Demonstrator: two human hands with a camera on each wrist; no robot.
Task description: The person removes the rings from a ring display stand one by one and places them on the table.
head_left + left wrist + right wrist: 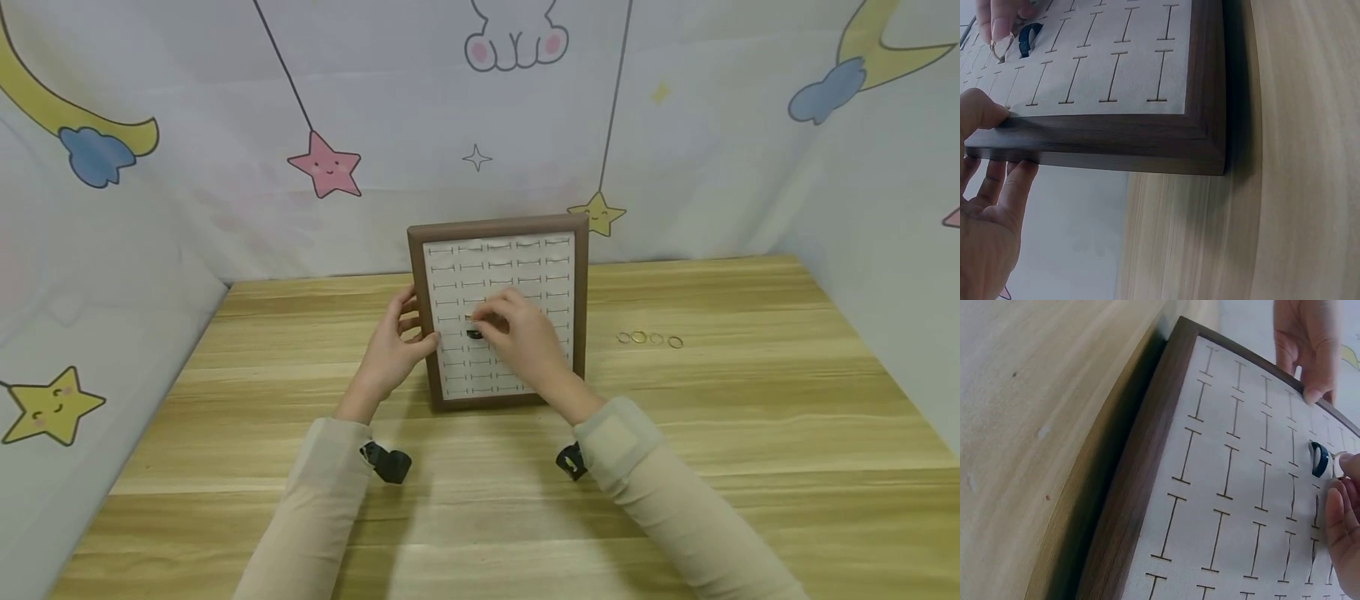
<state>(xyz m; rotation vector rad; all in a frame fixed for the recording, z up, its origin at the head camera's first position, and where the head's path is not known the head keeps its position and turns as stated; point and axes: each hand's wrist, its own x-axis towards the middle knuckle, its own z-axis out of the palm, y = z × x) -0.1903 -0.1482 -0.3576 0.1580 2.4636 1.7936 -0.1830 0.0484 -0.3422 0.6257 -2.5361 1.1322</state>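
Note:
A brown-framed ring display board (558, 350) stands tilted on the table, its pale face lined with rows of slots. My left hand (390, 350) grips the frame's left side, thumb on the front and fingers behind. With thumb and fingertips, my right hand (525, 337) pinches a thin gold ring (994, 51) at a slot in the second column. Just beneath that spot in the head view, a black ring (475, 334) sits in its own slot; the right wrist view shows this dark ring (1321, 459) close to my right fingertips. How deep the gold ring sits is hidden.
Several loose rings (634, 337) lie in a row on the wooden table (750, 400), right of the board. Behind the table hangs a pale printed cloth (420, 108) with stars and moons. Black wrist straps (390, 464) hang by both cuffs.

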